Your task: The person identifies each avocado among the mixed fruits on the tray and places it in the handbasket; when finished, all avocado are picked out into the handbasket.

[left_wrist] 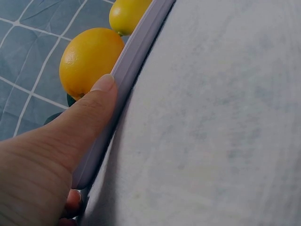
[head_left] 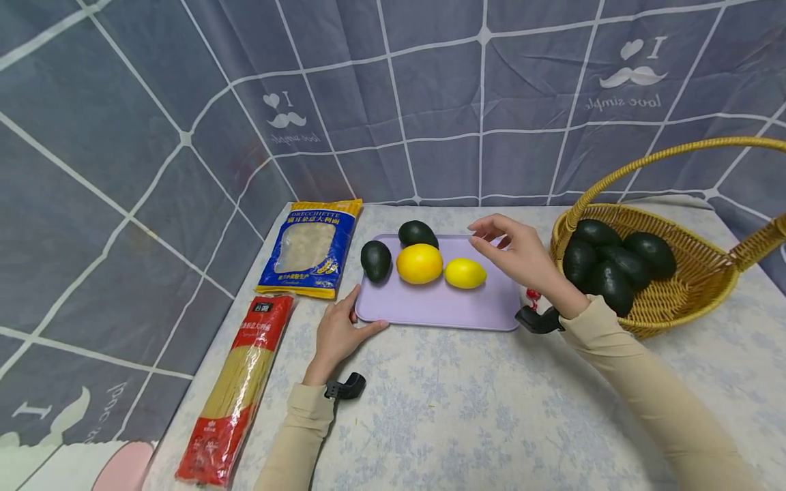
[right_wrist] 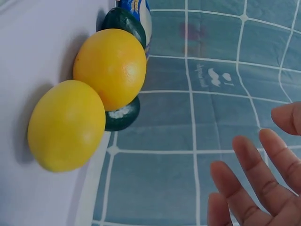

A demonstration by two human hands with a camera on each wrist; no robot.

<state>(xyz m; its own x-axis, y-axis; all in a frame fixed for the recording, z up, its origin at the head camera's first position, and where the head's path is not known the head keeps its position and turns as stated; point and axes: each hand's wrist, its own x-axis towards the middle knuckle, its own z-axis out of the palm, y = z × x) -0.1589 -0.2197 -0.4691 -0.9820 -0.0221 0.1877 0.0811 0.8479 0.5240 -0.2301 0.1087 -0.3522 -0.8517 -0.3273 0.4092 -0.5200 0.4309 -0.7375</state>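
My left hand (head_left: 338, 334) holds the lilac tray (head_left: 424, 308) at its near left corner, thumb along the front rim and fingers at the left side. In the left wrist view the thumb (left_wrist: 96, 101) lies against the tray's edge. On the tray sit a lemon (head_left: 464, 273), a larger orange-yellow fruit (head_left: 420, 264) like an orange, and two dark green avocados, one at the left (head_left: 376, 261) and one behind (head_left: 417, 234). Above the tray's right part, my right hand (head_left: 512, 249) hovers with fingers loosely bent and nothing in them, just right of the lemon.
A wicker basket (head_left: 706, 300) with a tall handle stands at the right, holding several avocados (head_left: 626, 262). Left of the tray lie a blue pasta bag (head_left: 310, 249) and a red spaghetti packet (head_left: 239, 389). A small red item (head_left: 533, 296) shows by the right wrist. Tiled-pattern cloth hangs behind.
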